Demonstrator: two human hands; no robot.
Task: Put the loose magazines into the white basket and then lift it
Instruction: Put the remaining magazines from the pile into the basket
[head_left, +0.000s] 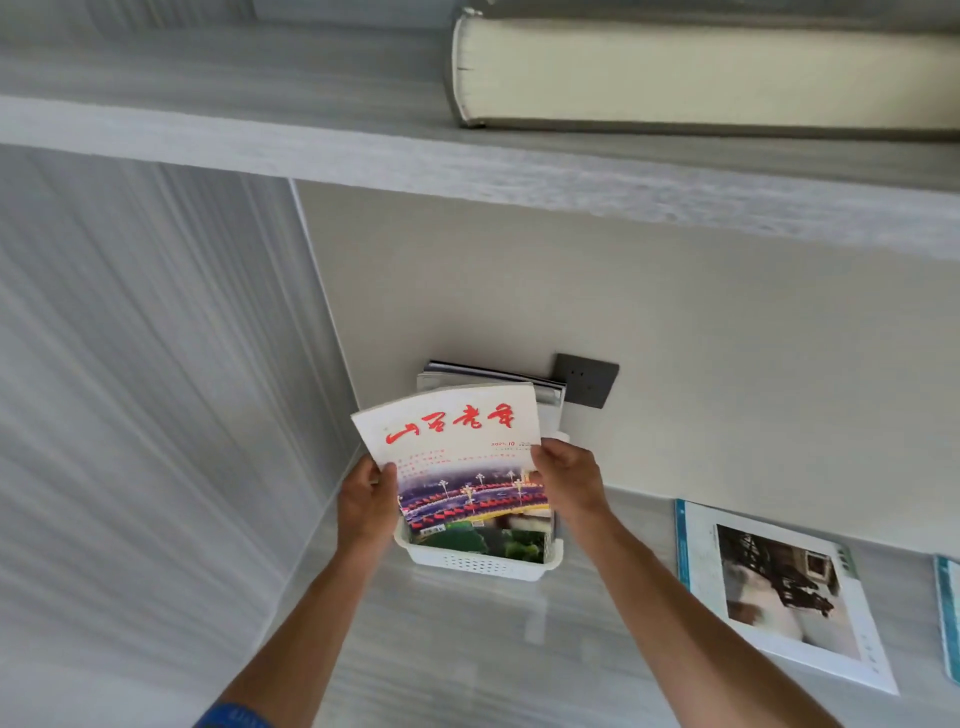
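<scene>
Both hands, left (366, 499) and right (569, 480), grip a magazine (457, 457) standing in the basket (483, 564) at the far left of the desk. Two loose magazines (774, 587) lie right; the lift is not yet done.

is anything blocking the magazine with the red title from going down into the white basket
Nothing visible blocks it. The left hand and right hand hold the red-title magazine by its side edges, its lower end already inside the white basket, in front of the magazines standing there.
</scene>
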